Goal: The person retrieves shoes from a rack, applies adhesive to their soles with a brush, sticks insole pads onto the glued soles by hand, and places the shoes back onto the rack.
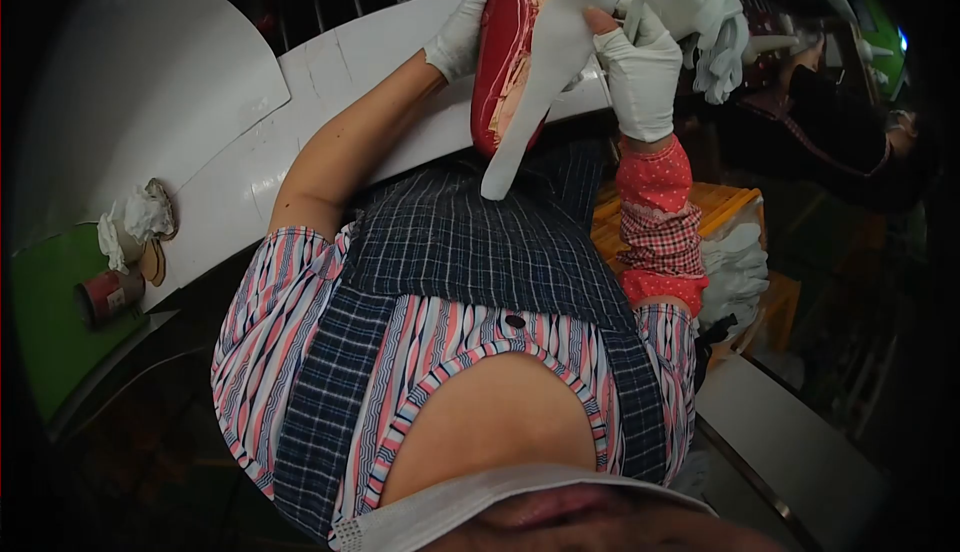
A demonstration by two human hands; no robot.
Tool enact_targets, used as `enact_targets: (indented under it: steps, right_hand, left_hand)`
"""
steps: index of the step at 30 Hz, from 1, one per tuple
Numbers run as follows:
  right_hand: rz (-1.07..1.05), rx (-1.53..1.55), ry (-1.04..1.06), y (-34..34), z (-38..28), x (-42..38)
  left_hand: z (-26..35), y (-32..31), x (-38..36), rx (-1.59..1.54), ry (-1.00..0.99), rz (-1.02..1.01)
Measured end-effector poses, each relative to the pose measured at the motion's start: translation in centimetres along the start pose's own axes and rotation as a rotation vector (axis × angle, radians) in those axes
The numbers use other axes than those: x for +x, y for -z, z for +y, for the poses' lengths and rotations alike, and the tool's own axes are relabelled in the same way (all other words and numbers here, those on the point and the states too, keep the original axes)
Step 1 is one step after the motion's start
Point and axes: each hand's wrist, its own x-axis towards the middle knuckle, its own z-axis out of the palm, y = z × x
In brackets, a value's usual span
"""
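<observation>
My left hand, in a white glove with bare fingertips, is wrapped around the left side of a red shoe. The shoe is held sole-side up, showing a pale underside with rough, gathered edges. A thin white sole piece lies at a slant across that underside, its narrow end reaching past the shoe toward my apron. My right hand, gloved the same way, grips the wide end of the sole piece, thumb on its edge. Most fingers of both hands are hidden.
A white worktop curves around my left side, with crumpled tissue and a reddish can near its end. White pieces are piled beyond my right hand. A yellow crate and white bundles stand by my right elbow. Another person is at right.
</observation>
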Motion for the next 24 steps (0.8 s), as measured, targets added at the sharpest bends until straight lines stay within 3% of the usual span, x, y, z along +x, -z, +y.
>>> enact_targets:
  steps: [10,24]
  right_hand:
    - [0.195,-0.082,0.119,0.5,3.6,0.8]
    - [0.164,-0.186,0.15,0.6,3.4,0.7]
  left_hand:
    - [-2.5,-0.1,0.1,0.109,0.016,-0.028]
    - [-2.4,0.2,-0.7,0.131,0.1,-0.09]
